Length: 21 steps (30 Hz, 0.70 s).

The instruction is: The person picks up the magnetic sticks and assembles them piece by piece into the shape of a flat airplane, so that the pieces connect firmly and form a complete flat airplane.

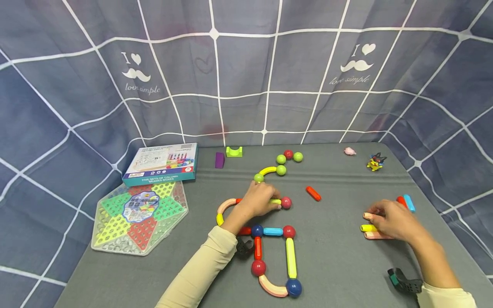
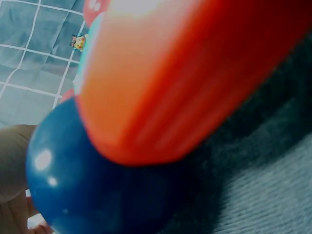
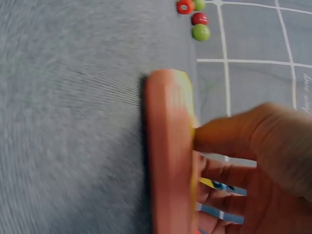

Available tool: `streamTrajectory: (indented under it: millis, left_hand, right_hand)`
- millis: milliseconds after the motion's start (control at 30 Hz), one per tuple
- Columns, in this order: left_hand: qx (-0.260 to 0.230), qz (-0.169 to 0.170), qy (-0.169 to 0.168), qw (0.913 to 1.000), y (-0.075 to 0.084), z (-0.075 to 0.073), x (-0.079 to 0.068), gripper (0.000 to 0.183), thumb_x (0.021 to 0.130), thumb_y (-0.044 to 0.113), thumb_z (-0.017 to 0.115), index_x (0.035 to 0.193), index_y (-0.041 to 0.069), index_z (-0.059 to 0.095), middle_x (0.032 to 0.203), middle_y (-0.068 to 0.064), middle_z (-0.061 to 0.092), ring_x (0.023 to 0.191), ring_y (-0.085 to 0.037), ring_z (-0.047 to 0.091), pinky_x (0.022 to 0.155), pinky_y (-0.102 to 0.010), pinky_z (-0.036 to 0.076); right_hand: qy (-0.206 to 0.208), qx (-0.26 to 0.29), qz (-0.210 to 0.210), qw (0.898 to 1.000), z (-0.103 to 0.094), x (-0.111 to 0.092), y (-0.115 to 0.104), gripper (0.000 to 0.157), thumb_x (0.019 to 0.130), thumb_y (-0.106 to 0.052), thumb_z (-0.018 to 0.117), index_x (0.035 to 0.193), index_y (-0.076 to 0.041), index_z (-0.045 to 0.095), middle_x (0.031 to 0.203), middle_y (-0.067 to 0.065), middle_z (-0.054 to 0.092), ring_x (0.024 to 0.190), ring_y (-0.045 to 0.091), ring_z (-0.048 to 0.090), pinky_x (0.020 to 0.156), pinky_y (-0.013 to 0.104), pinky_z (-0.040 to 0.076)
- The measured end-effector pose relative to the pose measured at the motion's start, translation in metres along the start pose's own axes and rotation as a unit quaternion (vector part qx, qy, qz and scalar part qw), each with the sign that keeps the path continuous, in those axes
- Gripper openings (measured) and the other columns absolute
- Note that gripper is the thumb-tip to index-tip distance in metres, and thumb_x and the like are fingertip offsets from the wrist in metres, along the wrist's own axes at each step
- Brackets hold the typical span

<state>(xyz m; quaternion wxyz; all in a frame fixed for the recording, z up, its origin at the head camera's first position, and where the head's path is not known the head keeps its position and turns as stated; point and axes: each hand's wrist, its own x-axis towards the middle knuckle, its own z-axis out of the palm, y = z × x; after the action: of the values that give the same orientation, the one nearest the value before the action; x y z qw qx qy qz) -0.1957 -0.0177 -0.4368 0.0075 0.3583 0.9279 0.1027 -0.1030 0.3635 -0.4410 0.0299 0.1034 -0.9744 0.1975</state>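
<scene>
My left hand [image 1: 259, 199] reaches over the magnetic-stick figure, its curled fingers gripping a yellow-green stick [image 1: 275, 201] that ends at a red ball [image 1: 286, 202]. Under the left wrist lie a dark blue ball [image 1: 257, 231] and a red stick [image 1: 258, 248], large in the left wrist view. At the right, my right hand [image 1: 393, 220] pinches a peach stick [image 1: 367, 216] between thumb and fingers. Just below that hand are a yellow stick [image 1: 368, 228] and another peach stick [image 1: 377, 235]. In the right wrist view the thumb overlaps a peach stick [image 3: 168, 146].
A loose red stick [image 1: 313, 193] lies between the hands. Behind it are green balls [image 1: 298, 157] and a curved yellow piece [image 1: 268, 170]. A box [image 1: 161, 162] and a hexagonal board [image 1: 140, 218] stand left; small figurines [image 1: 375, 162] sit back right.
</scene>
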Motion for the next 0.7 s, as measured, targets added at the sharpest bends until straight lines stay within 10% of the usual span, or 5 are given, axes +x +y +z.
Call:
streamTrajectory:
  millis: [133, 300, 500, 700]
  left_hand:
    - [0.0, -0.001, 0.0, 1.0, 0.002, -0.001, -0.001, 0.021, 0.085, 0.043, 0.069, 0.096, 0.026, 0.073, 0.086, 0.012, 0.066, 0.083, -0.009, 0.054, 0.081, -0.041, 0.032]
    - [0.006, -0.005, -0.001, 1.0, 0.002, -0.001, -0.002, 0.02, 0.086, 0.042, 0.068, 0.097, 0.027, 0.073, 0.088, 0.012, 0.066, 0.086, -0.011, 0.056, 0.082, -0.041, 0.031]
    - [0.012, -0.012, -0.005, 0.9999, 0.002, -0.002, -0.001, 0.018, 0.086, 0.042, 0.068, 0.097, 0.029, 0.073, 0.09, 0.014, 0.066, 0.089, -0.011, 0.057, 0.082, -0.041, 0.031]
    - [0.008, -0.009, -0.01, 0.9999, 0.002, 0.0, 0.001, 0.017, 0.086, 0.043, 0.067, 0.095, 0.03, 0.072, 0.088, 0.014, 0.066, 0.086, -0.009, 0.057, 0.083, -0.043, 0.032]
  right_hand:
    - [0.01, -0.014, -0.004, 1.0, 0.002, 0.012, -0.009, 0.016, 0.089, -0.023, 0.067, 0.088, -0.007, 0.069, 0.075, -0.004, 0.059, 0.067, 0.012, 0.052, 0.06, 0.035, 0.042]
    - [0.127, 0.053, -0.051, 0.989, 0.01, 0.045, -0.051, 0.017, 0.092, -0.017, 0.064, 0.103, -0.005, 0.067, 0.084, 0.003, 0.063, 0.072, 0.016, 0.056, 0.062, 0.031, 0.044]
    - [0.128, 0.239, -0.073, 0.96, 0.042, 0.093, -0.108, 0.024, 0.093, -0.013, 0.062, 0.116, -0.008, 0.064, 0.092, 0.008, 0.065, 0.072, 0.013, 0.059, 0.06, 0.021, 0.045]
    - [0.087, 0.406, -0.014, 0.91, 0.078, 0.132, -0.127, 0.028, 0.094, -0.008, 0.059, 0.118, 0.005, 0.059, 0.088, 0.023, 0.061, 0.064, 0.013, 0.058, 0.055, 0.027, 0.05]
